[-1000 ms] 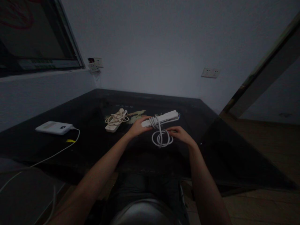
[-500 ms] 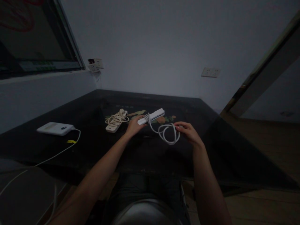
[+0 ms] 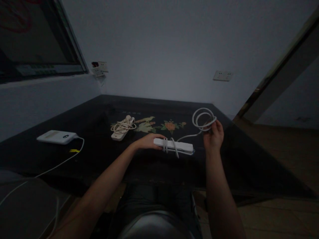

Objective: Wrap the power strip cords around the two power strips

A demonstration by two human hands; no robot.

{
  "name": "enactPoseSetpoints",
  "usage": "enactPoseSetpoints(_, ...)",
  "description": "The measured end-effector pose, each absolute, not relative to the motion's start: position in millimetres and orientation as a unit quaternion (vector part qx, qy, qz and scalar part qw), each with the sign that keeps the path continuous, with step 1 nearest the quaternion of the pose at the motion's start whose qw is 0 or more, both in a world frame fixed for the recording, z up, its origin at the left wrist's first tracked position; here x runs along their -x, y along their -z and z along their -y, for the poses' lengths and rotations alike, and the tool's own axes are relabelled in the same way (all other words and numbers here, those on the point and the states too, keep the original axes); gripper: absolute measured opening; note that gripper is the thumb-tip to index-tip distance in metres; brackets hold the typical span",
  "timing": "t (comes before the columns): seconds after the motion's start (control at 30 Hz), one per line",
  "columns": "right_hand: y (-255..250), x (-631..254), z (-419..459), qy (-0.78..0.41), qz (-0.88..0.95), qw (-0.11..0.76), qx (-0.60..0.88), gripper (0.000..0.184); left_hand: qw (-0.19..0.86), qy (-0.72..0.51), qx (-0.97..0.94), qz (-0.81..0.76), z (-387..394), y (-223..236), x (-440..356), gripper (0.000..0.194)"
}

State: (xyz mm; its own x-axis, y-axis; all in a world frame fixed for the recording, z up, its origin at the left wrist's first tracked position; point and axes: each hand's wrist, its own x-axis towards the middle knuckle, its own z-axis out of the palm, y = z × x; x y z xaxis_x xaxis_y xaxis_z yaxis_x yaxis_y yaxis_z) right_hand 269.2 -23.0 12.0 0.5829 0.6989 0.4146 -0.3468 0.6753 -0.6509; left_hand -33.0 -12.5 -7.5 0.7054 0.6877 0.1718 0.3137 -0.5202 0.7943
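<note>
My left hand [image 3: 151,141] grips the left end of a white power strip [image 3: 185,147] above the dark table. Part of its grey-white cord [image 3: 190,135] is wound around the strip's body, and a length runs off to the right. There my right hand [image 3: 214,134] is closed on the cord, with loose loops standing up beside the fingers. A second power strip [image 3: 119,135], its cream cord bundled on top, lies on the table to the left of my left hand.
A white device [image 3: 56,136] with a cable plugged in lies on the left of the table [image 3: 99,166], near a yellow tag [image 3: 74,150]. Wall sockets [image 3: 222,75] sit above the back edge. One socket box [image 3: 98,68] at the left corner hangs partly loose.
My right hand has moved right and up, drawing cord loops away from the strip. Fewer turns now wrap the strip, and my left hand has turned it, its right end now lower and nearer.
</note>
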Motion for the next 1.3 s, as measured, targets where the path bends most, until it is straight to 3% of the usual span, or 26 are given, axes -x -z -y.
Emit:
enactPoseSetpoints(0.1, -5.8, -266.3, 20.3, -0.313, 0.345, 0.81, 0.356, 0.03, 0.41, -0.245, -0.827, -0.296, 15.8, 2.6, 32.6, 0.053)
enactPoseSetpoints(0.3, 0.8, -254.7, 21.2, -0.346, 0.474, 0.643, 0.491, 0.038, 0.38, -0.375, -0.767, -0.357, 6.3, -0.1, 39.1, 0.063)
enactPoseSetpoints(0.6, -3.6, -251.2, 30.1, -0.449, 0.532, 0.511, 0.504, 0.034, 0.293, -0.501, -0.661, -0.475, -17.4, 12.7, 39.2, 0.059)
enactPoseSetpoints(0.8, -8.2, -244.4, 40.3, -0.571, 0.574, 0.349, 0.471, 0.025, 0.24, -0.499, -0.667, -0.498, -21.7, 19.6, 46.9, 0.057)
enactPoseSetpoints(0.93, -12.6, -238.4, 45.0, -0.584, 0.626, 0.289, 0.428, 0.025, 0.215, -0.48, -0.683, -0.507, -18.0, 18.5, 45.6, 0.057)
enactPoseSetpoints(1.13, -11.7, -244.4, 50.2, -0.597, 0.621, 0.348, 0.369, 0.025, 0.192, -0.447, -0.704, -0.518, -12.6, 17.8, 44.2, 0.055)
enactPoseSetpoints(1.3, -7.3, -257.6, 43.9, -0.524, 0.541, 0.585, 0.301, 0.026, 0.195, -0.417, -0.732, -0.502, -8.9, 18.8, 43.4, 0.056)
